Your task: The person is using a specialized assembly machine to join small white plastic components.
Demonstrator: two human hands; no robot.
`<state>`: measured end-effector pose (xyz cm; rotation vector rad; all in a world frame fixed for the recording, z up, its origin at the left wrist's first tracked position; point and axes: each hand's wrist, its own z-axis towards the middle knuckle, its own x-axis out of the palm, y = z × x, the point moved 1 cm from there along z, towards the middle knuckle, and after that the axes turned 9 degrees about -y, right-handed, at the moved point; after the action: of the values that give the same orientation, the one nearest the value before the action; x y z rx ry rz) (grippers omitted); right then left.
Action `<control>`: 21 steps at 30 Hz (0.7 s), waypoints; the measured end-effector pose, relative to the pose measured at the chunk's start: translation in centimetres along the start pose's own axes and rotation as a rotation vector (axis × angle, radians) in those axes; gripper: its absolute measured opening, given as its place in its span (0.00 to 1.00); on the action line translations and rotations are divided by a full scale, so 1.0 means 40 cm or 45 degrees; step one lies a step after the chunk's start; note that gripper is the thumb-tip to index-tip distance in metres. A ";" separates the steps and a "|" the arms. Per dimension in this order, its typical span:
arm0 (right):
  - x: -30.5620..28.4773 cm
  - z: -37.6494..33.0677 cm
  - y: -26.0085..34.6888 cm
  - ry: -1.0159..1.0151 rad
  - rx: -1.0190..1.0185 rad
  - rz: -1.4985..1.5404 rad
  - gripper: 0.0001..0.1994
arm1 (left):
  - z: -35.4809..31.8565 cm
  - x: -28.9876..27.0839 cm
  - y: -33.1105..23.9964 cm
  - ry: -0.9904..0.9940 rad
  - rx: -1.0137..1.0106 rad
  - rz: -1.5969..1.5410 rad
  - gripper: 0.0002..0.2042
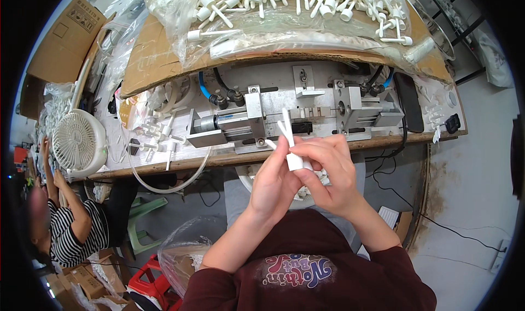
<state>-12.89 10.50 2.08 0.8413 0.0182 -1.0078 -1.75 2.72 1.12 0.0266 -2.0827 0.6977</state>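
Note:
In front of my chest, at the bench edge, my right hand [333, 169] pinches a white plastic cap with a stem [295, 161] between thumb and fingers. Its thin stem points up and away. My left hand [269, 182] is closed beside it, almost touching, with another white stem [270, 144] sticking out past the thumb. How many pieces the left palm holds is hidden. Just beyond both hands stands a metal clamping fixture [304, 113], with a pneumatic cylinder block on the left [229, 122] and one on the right [363, 114].
A cardboard sheet [158, 43] over the fixture carries a heap of white stemmed caps [328, 2]. More white pieces [158, 139] lie at the left of the bench, near a white fan [79, 141]. A person in a striped top [82, 229] sits at far left. A red stool [150, 281] stands below.

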 end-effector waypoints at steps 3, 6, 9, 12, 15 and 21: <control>-0.020 0.000 0.009 -0.079 0.192 0.060 0.14 | 0.000 -0.037 -0.013 0.052 0.060 0.162 0.16; -0.027 -0.005 -0.014 -0.080 0.241 0.032 0.14 | -0.010 -0.052 -0.019 -0.102 0.290 0.357 0.12; -0.027 -0.009 -0.044 0.046 0.043 -0.218 0.15 | -0.026 -0.053 -0.028 -0.141 0.358 0.489 0.13; -0.014 -0.023 -0.061 0.191 -0.115 -0.449 0.15 | -0.030 -0.061 -0.035 -0.103 0.381 0.518 0.15; -0.009 -0.031 -0.060 0.251 -0.168 -0.607 0.15 | -0.026 -0.069 -0.042 -0.068 0.405 0.529 0.16; -0.008 0.002 -0.045 0.421 -0.262 -0.848 0.16 | -0.025 -0.047 -0.031 -0.146 0.472 0.554 0.15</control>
<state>-14.44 10.23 1.15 0.8182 0.7120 -1.4430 0.45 1.70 0.67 -0.1883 -2.0578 1.3686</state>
